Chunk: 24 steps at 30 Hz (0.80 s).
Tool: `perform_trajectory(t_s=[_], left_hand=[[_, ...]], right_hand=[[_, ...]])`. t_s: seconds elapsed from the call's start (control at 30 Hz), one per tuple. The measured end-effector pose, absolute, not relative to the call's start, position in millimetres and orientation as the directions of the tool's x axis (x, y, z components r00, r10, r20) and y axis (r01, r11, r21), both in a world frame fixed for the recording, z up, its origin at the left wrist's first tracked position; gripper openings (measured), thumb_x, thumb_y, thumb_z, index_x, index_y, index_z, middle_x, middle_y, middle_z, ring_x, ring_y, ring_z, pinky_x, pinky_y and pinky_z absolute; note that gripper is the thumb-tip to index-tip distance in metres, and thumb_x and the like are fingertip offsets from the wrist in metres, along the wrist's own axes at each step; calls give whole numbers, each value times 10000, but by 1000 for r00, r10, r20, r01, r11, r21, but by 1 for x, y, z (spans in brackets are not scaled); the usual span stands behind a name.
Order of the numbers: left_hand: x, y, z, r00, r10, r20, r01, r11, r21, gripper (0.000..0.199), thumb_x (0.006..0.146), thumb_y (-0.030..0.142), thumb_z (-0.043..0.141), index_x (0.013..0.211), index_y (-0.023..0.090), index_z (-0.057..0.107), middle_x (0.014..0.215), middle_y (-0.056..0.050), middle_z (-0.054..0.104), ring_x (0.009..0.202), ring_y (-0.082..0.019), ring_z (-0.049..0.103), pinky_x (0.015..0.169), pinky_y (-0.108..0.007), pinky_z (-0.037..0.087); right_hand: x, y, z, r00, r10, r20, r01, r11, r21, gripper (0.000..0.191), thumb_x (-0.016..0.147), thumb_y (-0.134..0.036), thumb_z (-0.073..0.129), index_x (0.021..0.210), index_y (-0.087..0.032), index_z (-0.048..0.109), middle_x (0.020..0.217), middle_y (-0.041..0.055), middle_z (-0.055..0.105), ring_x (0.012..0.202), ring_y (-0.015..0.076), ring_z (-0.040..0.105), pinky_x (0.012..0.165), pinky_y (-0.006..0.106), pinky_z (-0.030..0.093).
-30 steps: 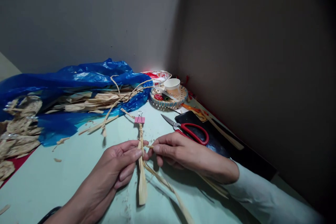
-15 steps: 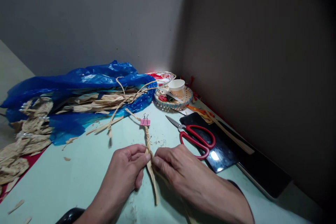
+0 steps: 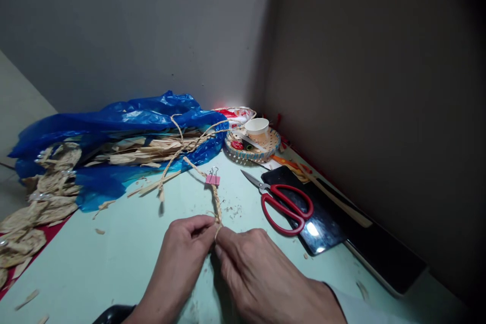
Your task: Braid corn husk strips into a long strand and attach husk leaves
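Observation:
A thin straw braid (image 3: 216, 204) runs toward me from a pink binder clip (image 3: 213, 180) on the pale green table. At its near end my left hand (image 3: 190, 245) pinches the strands between thumb and fingers. My right hand (image 3: 250, 258) is closed on the same end from the right, its fingertips touching those of my left hand. The loose strands below the braid are mostly hidden by my hands. Red-handled scissors (image 3: 285, 207) lie spread a little to the right of the braid, partly on a black phone (image 3: 317, 228).
A blue plastic bag (image 3: 129, 114) with dry straw strips (image 3: 152, 149) lies at the back left. Beside it stands a woven basket (image 3: 243, 154) bearing a paper cup (image 3: 257, 126). Braided straw pieces (image 3: 56, 177) lie far left, and a long black device (image 3: 391, 253) far right.
Both hands have drawn together at the braid's end, the right hand turning over it. The loose strand that hung between them is now hidden. The view has shifted slightly.

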State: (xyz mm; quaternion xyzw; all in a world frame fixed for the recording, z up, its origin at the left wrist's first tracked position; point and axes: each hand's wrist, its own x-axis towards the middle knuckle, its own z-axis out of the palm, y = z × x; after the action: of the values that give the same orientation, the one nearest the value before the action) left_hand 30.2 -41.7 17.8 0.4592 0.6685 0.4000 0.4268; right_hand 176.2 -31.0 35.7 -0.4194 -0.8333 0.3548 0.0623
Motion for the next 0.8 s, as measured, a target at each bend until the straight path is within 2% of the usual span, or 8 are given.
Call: perform_trajectory(t_s=[0.13, 0.23, 0.33, 0.5, 0.57, 0.63, 0.7, 0.8], left_hand=[[29, -42, 13, -187, 940, -286, 152, 316, 937, 246, 680, 250, 621, 485, 176, 490, 485, 67, 347, 487, -82, 274, 450, -200, 204], [25, -44, 10, -154, 916, -370, 91, 386, 918, 272, 718, 319, 621, 517, 182, 499, 417, 88, 318, 408, -57, 198, 407, -205, 103], [22, -47, 10, -114, 909, -402, 83, 412, 907, 290, 747, 366, 625, 549, 180, 524, 386, 70, 395, 354, -45, 214, 386, -208, 93], [20, -49, 11, -83, 912, -403, 30, 406, 913, 323, 776, 432, 661, 618, 166, 570, 456, 79, 391, 406, -46, 232, 415, -189, 125], [20, -49, 11, -103, 888, -447, 1, 450, 893, 315, 732, 443, 712, 655, 161, 597, 494, 87, 351, 437, -50, 207, 431, -192, 94], [19, -49, 12, -103, 886, -453, -25, 453, 891, 311, 718, 428, 730, 647, 156, 597, 503, 95, 306, 458, -53, 174, 446, -197, 90], [18, -49, 12, -89, 889, -448, -68, 444, 894, 303, 725, 414, 728, 644, 151, 600, 506, 101, 278, 472, -55, 156, 457, -195, 101], [17, -50, 14, -81, 892, -445, -114, 436, 893, 291, 736, 406, 718, 666, 137, 630, 510, 100, 280, 475, -52, 148, 460, -188, 94]], right_hand=[[174, -32, 38, -652, 743, -152, 667, 467, -581, 237, 930, -272, 328, 950, -216, 557, 734, 61, 587, 596, 160, 482, 495, 255, 255], [173, -33, 38, -674, 712, -194, 698, 530, -482, 231, 893, -239, 366, 1021, -210, 556, 732, 78, 612, 618, 199, 525, 463, 277, 191], [171, -34, 34, -663, 703, -258, 739, 559, -377, 305, 833, -177, 411, 1103, -203, 549, 758, 101, 643, 698, 270, 595, 453, 288, 172], [169, -40, 24, -754, 633, -173, 654, 705, -275, 425, 765, -98, 490, 1189, -106, 521, 848, 153, 676, 744, 320, 624, 507, 312, 288], [172, -38, 28, -768, 622, -152, 636, 715, -291, 333, 820, -156, 502, 1147, -118, 554, 842, 148, 679, 723, 306, 623, 523, 315, 296], [178, -32, 36, -736, 671, -87, 652, 668, -359, 238, 925, -302, 445, 1038, -166, 604, 784, 112, 675, 693, 266, 608, 546, 312, 290], [185, -22, 43, -645, 764, 19, 674, 580, -457, 335, 971, -414, 379, 908, -188, 618, 735, 76, 655, 665, 210, 578, 576, 303, 298], [190, -9, 46, -552, 828, 96, 624, 487, -611, 287, 968, -370, 423, 861, -177, 606, 765, 46, 645, 697, 163, 555, 632, 273, 335]])
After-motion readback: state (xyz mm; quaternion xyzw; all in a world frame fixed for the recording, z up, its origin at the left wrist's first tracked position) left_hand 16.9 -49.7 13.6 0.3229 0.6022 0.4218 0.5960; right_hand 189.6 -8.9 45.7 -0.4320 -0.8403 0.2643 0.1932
